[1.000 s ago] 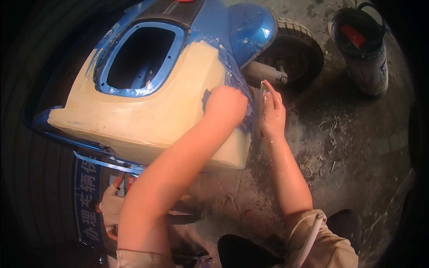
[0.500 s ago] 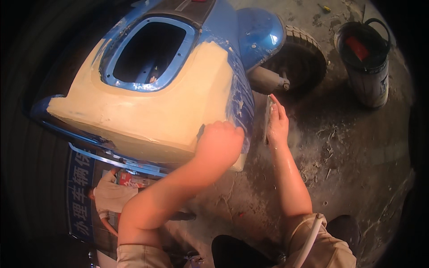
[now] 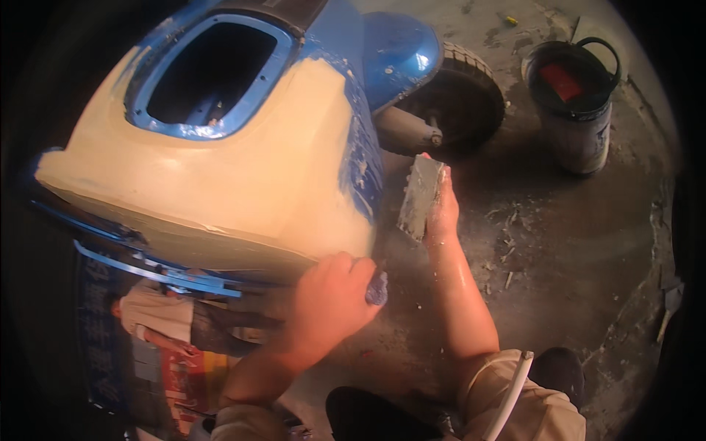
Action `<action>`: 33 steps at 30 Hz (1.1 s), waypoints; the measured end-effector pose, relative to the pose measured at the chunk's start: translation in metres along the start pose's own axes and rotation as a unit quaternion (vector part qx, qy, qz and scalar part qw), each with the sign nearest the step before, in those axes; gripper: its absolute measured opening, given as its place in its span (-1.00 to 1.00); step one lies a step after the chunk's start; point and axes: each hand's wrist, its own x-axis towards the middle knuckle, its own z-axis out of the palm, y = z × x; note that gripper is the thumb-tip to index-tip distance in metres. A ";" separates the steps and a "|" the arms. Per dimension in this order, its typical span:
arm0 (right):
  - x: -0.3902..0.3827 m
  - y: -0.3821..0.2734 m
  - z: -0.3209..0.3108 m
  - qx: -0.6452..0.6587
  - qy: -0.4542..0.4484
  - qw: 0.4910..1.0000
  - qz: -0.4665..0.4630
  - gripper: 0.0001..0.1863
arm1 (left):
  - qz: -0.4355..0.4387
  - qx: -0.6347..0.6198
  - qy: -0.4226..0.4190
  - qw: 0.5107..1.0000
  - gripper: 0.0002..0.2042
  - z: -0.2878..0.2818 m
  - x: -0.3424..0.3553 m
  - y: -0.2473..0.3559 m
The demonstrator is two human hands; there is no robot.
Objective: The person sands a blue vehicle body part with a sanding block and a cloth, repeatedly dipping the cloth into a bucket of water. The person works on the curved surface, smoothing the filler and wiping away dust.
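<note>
My left hand (image 3: pixel 334 298) is closed round a small dark blue-grey piece (image 3: pixel 377 288), whose kind I cannot make out; its end sticks out on the right. That hand is at the lower right edge of a rounded blue vehicle body (image 3: pixel 327 40), coated with smooth beige filler (image 3: pixel 235 184); whether it touches is unclear. Blue paint with pale smears shows along the body's right side. To the right, away from the body, my right hand (image 3: pixel 444 209) grips a flat rectangular board (image 3: pixel 423 195) smeared grey, its broad face turned up.
A blue fender (image 3: pixel 401 51) and a tyre (image 3: pixel 471 95) stand beyond my right hand. Farther right is a bucket (image 3: pixel 581 140) with a red piece (image 3: pixel 561 81) on top. Scraps litter the concrete floor (image 3: pixel 537 242). A person (image 3: pixel 158 312) is at lower left.
My left hand has moved down off the filler's face to its lower edge and turned. My right hand has tilted the board so its face shows. The whole view has shifted.
</note>
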 end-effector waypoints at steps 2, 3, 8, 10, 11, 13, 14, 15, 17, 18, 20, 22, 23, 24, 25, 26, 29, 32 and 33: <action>-0.010 0.002 0.004 0.022 -0.023 0.999 0.016 -0.36 | -0.013 -0.101 0.077 0.992 -0.76 0.026 0.002 0.012; -0.014 0.004 0.004 0.032 -0.024 0.999 0.019 -0.34 | -0.005 -0.148 0.107 0.983 -0.76 0.043 0.008 0.018; -0.043 0.000 -0.008 0.134 -0.077 0.981 0.113 -0.41 | -0.022 -0.307 0.239 0.921 -0.78 0.116 0.058 0.034; -0.048 -0.005 -0.024 0.138 -0.044 0.983 0.113 -0.38 | -0.058 -0.334 0.210 0.917 -0.79 0.128 0.069 0.041; -0.054 -0.003 -0.031 0.205 -0.010 0.971 0.119 -0.39 | -0.075 -0.346 0.191 0.916 -0.79 0.130 0.074 0.045; -0.083 0.002 -0.086 0.177 0.138 0.970 0.091 -0.41 | -0.101 -0.375 0.171 0.905 -0.78 0.136 0.091 0.068; -0.101 0.032 -0.128 0.108 0.247 0.959 0.088 -0.43 | -0.124 -0.356 0.128 0.917 -0.78 0.150 0.092 0.067; -0.136 0.040 -0.123 -0.041 0.261 0.958 0.111 -0.41 | -0.168 -0.321 0.070 0.930 -0.75 0.166 0.095 0.063; -0.179 0.027 -0.086 -0.177 0.271 0.936 0.137 -0.36 | -0.146 -0.309 0.012 0.940 -0.74 0.181 0.110 0.060; -0.190 0.014 -0.062 -0.169 0.273 0.937 0.140 -0.35 | -0.154 -0.313 -0.024 0.937 -0.72 0.185 0.114 0.062; -0.201 -0.030 -0.021 -0.119 0.313 0.926 0.176 -0.32 | -0.192 -0.326 -0.107 0.920 -0.66 0.184 0.110 0.066; -0.208 -0.075 -0.017 -0.097 0.366 0.911 0.161 -0.30 | -0.227 -0.373 -0.147 0.888 -0.59 0.176 0.105 0.072; -0.210 -0.094 -0.020 -0.050 0.372 0.916 0.142 -0.29 | -0.231 -0.408 -0.138 0.872 -0.56 0.172 0.105 0.072; -0.216 -0.110 -0.027 -0.002 0.374 0.919 0.124 -0.27 | -0.238 -0.413 -0.143 0.867 -0.53 0.166 0.100 0.078; -0.220 -0.126 -0.028 0.048 0.373 0.921 0.105 -0.26 | -0.245 -0.416 -0.149 0.863 -0.49 0.155 0.094 0.080; -0.229 -0.139 -0.027 0.092 0.374 0.916 0.115 -0.24 | -0.260 -0.418 -0.215 0.844 -0.44 0.144 0.082 0.082; -0.265 -0.189 0.000 0.055 0.476 0.864 0.156 -0.30 | -0.262 -0.456 -0.298 0.797 -0.26 0.107 0.029 0.072; -0.279 -0.245 0.020 0.057 0.462 0.881 0.080 -0.31 | -0.295 -0.545 -0.289 0.729 -0.39 0.021 0.044 0.048; -0.271 -0.264 0.022 0.045 0.446 0.891 0.068 -0.27 | -0.278 -0.571 -0.261 0.728 -0.45 0.018 0.050 0.038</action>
